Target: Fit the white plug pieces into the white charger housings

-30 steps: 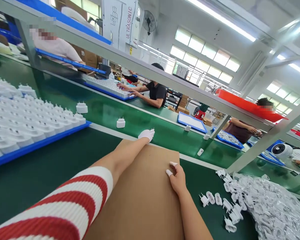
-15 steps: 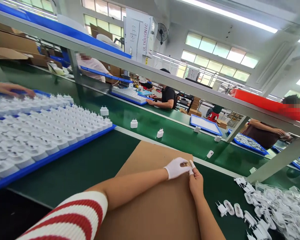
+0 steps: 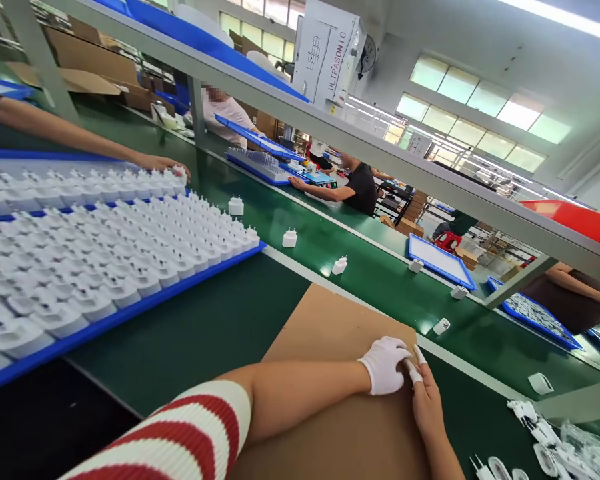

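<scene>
My left hand [image 3: 384, 365], in a white glove, reaches across the front of a brown cardboard sheet [image 3: 330, 320] with its fingers bent. Its fingertips meet those of my right hand [image 3: 427, 389] close to the sheet's far right corner. White covers sit on the thumb and a finger of my right hand, which are drawn together. Whatever lies between the fingertips is too small and too hidden to make out. The sheet rests on the dark green worktop [image 3: 215, 303], and my left forearm in a red-and-white striped sleeve lies over it.
At left, a blue tray [image 3: 130, 310] holds rows of white plug adapters [image 3: 100, 267]; another person's hand [image 3: 163, 163] touches those in the tray behind. Single adapters [image 3: 339, 265] stand along the green belt [image 3: 375, 287]. Loose plug parts [image 3: 545, 433] lie at right, beside a slanting post [image 3: 580, 403].
The view has swung right, so most things sit further left or lower. My hands stay together at the cardboard corner. The other person's hand has reached further right along the rear tray.
</scene>
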A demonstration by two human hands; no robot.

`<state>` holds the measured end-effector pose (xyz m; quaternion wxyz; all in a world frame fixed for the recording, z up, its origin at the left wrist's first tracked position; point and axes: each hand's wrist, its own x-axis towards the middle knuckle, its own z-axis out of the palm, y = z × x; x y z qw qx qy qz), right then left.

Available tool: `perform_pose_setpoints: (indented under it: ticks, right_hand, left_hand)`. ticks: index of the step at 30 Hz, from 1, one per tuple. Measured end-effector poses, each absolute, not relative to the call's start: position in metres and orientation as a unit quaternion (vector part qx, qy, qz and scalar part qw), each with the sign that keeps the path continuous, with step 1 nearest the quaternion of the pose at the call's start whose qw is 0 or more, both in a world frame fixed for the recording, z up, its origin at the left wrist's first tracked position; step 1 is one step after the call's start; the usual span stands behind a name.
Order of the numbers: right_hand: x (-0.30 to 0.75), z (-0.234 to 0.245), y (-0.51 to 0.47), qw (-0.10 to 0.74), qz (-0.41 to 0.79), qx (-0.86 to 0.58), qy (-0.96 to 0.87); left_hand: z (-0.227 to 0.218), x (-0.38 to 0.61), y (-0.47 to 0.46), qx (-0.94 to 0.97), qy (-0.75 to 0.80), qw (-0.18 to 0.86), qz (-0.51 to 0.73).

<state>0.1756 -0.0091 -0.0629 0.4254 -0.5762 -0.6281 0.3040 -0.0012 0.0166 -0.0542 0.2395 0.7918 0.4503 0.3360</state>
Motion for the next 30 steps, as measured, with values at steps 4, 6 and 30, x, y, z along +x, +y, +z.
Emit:
perform_pose_setpoints:
  ticks: [4, 6, 30]
  right_hand:
    - [0.197, -0.040, -0.016, 0.399, 0.207, -0.608, -0.655]
    - [0.221, -0.023, -0.029, 0.358, 0.118, -0.641, -0.668]
    - [0.370, -0.009, -0.095, 0.148, -0.023, -0.916, -0.373]
  left_hand:
    - [-0.050, -0.007, 0.013, 0.783, 0.457, 0.262, 0.331]
    - [-0.050, -0.009, 0.013, 0.779, 0.459, 0.267, 0.333]
    - [-0.070, -0.002, 0.029, 0.849, 0.418, 0.197, 0.256]
